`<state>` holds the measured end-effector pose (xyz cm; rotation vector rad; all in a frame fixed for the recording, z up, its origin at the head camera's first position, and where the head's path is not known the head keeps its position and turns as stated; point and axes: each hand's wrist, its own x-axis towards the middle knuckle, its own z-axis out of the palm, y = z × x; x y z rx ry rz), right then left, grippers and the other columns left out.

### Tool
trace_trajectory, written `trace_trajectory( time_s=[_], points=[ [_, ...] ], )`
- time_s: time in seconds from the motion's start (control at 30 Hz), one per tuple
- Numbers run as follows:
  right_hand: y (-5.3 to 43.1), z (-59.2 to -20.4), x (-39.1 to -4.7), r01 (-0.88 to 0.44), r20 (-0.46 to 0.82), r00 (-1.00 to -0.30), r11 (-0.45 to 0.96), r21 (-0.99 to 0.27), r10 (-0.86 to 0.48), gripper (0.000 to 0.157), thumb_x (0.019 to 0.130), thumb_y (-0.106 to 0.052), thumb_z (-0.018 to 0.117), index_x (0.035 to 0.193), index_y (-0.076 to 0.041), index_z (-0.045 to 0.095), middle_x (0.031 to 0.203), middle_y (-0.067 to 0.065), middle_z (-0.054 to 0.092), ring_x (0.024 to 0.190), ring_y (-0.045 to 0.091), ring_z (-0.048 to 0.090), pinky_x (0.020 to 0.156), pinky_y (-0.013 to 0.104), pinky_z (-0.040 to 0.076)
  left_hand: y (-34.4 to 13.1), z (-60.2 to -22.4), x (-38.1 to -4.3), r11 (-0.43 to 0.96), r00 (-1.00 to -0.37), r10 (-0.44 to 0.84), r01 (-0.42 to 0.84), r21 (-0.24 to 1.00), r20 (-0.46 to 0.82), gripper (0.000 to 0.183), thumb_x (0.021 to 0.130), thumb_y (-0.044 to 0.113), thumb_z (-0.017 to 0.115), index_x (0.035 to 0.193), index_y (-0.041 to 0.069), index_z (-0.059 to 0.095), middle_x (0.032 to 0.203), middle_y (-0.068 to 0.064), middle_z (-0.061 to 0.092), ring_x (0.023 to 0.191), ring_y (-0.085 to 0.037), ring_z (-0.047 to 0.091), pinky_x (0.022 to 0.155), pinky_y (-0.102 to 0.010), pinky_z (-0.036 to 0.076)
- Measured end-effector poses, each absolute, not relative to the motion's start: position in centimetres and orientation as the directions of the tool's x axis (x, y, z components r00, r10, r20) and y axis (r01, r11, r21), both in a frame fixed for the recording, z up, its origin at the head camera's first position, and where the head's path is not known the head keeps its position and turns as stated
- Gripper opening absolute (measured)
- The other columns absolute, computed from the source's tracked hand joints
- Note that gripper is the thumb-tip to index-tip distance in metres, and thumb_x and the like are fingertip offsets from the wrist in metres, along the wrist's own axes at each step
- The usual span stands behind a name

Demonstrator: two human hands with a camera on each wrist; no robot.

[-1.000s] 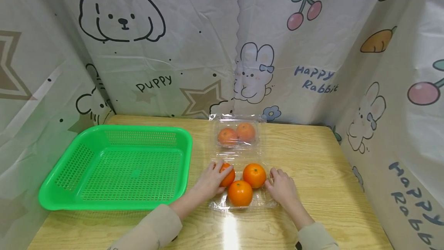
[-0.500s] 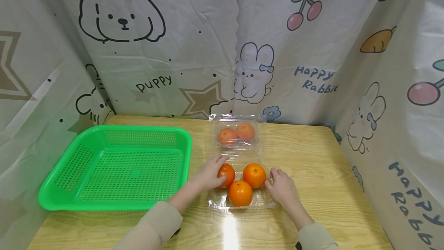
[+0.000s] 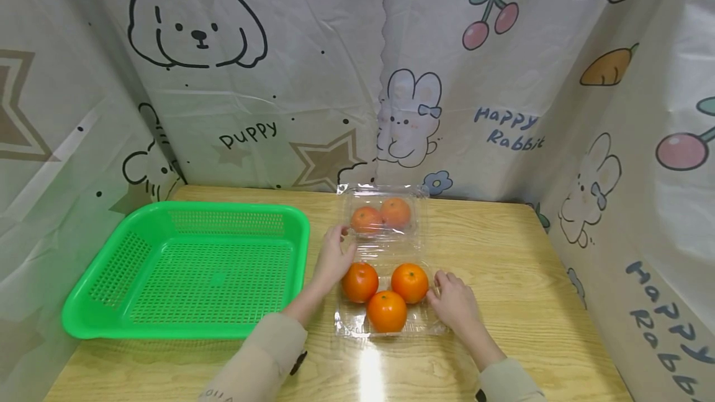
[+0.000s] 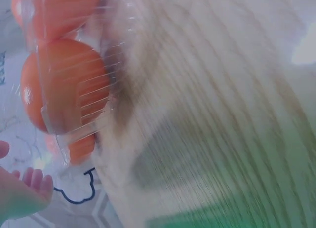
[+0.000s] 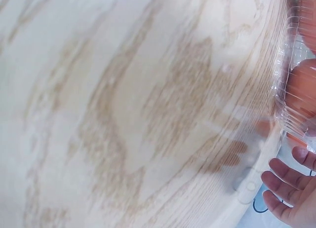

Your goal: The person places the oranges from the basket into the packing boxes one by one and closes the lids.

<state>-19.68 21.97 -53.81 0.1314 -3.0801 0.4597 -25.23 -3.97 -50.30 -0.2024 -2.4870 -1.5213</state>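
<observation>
A clear plastic clamshell box (image 3: 349,327) lies opened out, with three oranges (image 3: 387,311) in its near half. Two paler oranges (image 3: 396,213) show through the clear plastic of its far half. My left hand (image 3: 333,257) is at the left side of the box near the fold, fingertips by the far half; its fingers are relaxed and hold nothing. In the left wrist view, the ribbed plastic wall stands in front of an orange (image 4: 66,85). My right hand (image 3: 455,301) rests at the near half's right edge, with loosely bent fingers (image 5: 284,173) beside the ribbed wall.
A green plastic basket (image 3: 304,253) with a mesh bottom stands left of the box, close to my left forearm. The wooden table (image 3: 491,247) reaches back to a printed curtain (image 3: 313,79), which also hangs along both sides.
My left hand has let go of the left orange and moved up and left to the box's side. That orange now sits slightly further left. The right hand has stayed put.
</observation>
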Motion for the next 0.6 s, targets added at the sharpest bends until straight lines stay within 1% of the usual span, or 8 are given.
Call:
trace_trajectory(
  time_s=[0.1, 0.2, 0.23, 0.3, 0.37, 0.47, 0.53, 0.6],
  points=[
    [22.0, -53.8, -19.7, -0.083, 0.029, -0.997, 0.954, -0.288, -0.078, 0.019, 0.079, -0.028, 0.058, 0.085, -0.013, 0.048, 0.074, 0.001, 0.045, 0.065, 0.020, 0.042, 0.058, 0.035, 0.036, -3.9, -50.4, -26.0, 0.304, -0.973, -0.116, 0.155, 0.940, 0.198, 0.036, 0.080, -0.003, 0.055, 0.115, -0.010, 0.047, 0.103, -0.023, 0.051, 0.093, -0.034, 0.048, 0.080, -0.041, 0.043],
    [22.0, -53.8, -19.7, -0.082, 0.026, -0.997, 0.954, -0.290, -0.077, 0.019, 0.080, -0.028, 0.058, 0.085, -0.013, 0.048, 0.075, 0.002, 0.045, 0.065, 0.020, 0.043, 0.058, 0.035, 0.036, -4.0, -50.5, -26.7, 0.193, -0.962, -0.229, 0.106, 0.975, 0.150, 0.033, 0.081, -0.004, 0.053, 0.113, -0.010, 0.046, 0.102, -0.024, 0.050, 0.091, -0.033, 0.048, 0.079, -0.040, 0.043],
    [22.0, -53.8, -19.7, -0.082, 0.026, -0.997, 0.953, -0.290, -0.078, 0.019, 0.080, -0.028, 0.058, 0.085, -0.013, 0.048, 0.075, 0.002, 0.045, 0.065, 0.020, 0.042, 0.059, 0.035, 0.036, -4.0, -50.6, -26.9, 0.173, -0.956, -0.258, 0.093, 0.981, 0.136, 0.032, 0.081, -0.003, 0.053, 0.112, -0.010, 0.047, 0.101, -0.024, 0.050, 0.091, -0.033, 0.048, 0.080, -0.040, 0.043],
    [22.0, -53.8, -19.7, -0.083, 0.026, -0.997, 0.953, -0.291, -0.079, 0.019, 0.080, -0.028, 0.058, 0.085, -0.013, 0.047, 0.075, 0.002, 0.045, 0.066, 0.020, 0.042, 0.059, 0.035, 0.036, -4.0, -50.6, -27.2, 0.167, -0.944, -0.307, 0.070, 0.984, 0.119, 0.031, 0.082, -0.002, 0.053, 0.111, -0.010, 0.048, 0.099, -0.021, 0.050, 0.088, -0.029, 0.049, 0.078, -0.036, 0.043],
    [22.0, -53.8, -19.7, -0.083, 0.026, -0.997, 0.953, -0.292, -0.079, 0.019, 0.080, -0.028, 0.058, 0.085, -0.013, 0.047, 0.075, 0.002, 0.045, 0.066, 0.020, 0.042, 0.059, 0.035, 0.036, -4.0, -50.5, -27.5, 0.156, -0.938, -0.331, 0.051, 0.986, 0.101, 0.029, 0.082, -0.001, 0.053, 0.110, -0.009, 0.049, 0.098, -0.019, 0.050, 0.087, -0.027, 0.049, 0.077, -0.033, 0.044],
    [22.0, -53.8, -19.7, -0.083, 0.027, -0.997, 0.952, -0.294, -0.079, 0.019, 0.080, -0.028, 0.058, 0.084, -0.013, 0.047, 0.075, 0.002, 0.044, 0.065, 0.020, 0.041, 0.059, 0.035, 0.036, -4.0, -50.5, -28.2, 0.116, -0.939, -0.340, 0.019, 0.993, 0.057, 0.028, 0.083, 0.001, 0.052, 0.110, -0.008, 0.049, 0.099, -0.019, 0.050, 0.086, -0.026, 0.050, 0.075, -0.032, 0.045],
    [22.0, -53.8, -19.7, -0.085, 0.028, -0.996, 0.952, -0.295, -0.080, 0.019, 0.080, -0.028, 0.058, 0.084, -0.013, 0.047, 0.075, 0.002, 0.044, 0.065, 0.020, 0.041, 0.059, 0.035, 0.036, -4.3, -50.8, -28.8, 0.074, -0.946, -0.323, 0.012, 0.997, 0.035, 0.028, 0.085, 0.003, 0.052, 0.111, -0.007, 0.049, 0.100, -0.019, 0.051, 0.088, -0.028, 0.051, 0.076, -0.036, 0.046],
    [22.0, -53.8, -19.7, -0.086, 0.029, -0.996, 0.951, -0.295, -0.081, 0.019, 0.080, -0.028, 0.058, 0.084, -0.013, 0.047, 0.075, 0.002, 0.044, 0.065, 0.020, 0.041, 0.059, 0.035, 0.036, -4.8, -53.6, -30.9, 0.027, -0.946, -0.322, 0.041, 0.999, 0.048, 0.028, 0.085, 0.011, 0.056, 0.110, -0.003, 0.051, 0.099, -0.016, 0.052, 0.085, -0.027, 0.052, 0.073, -0.036, 0.046]
  ],
)
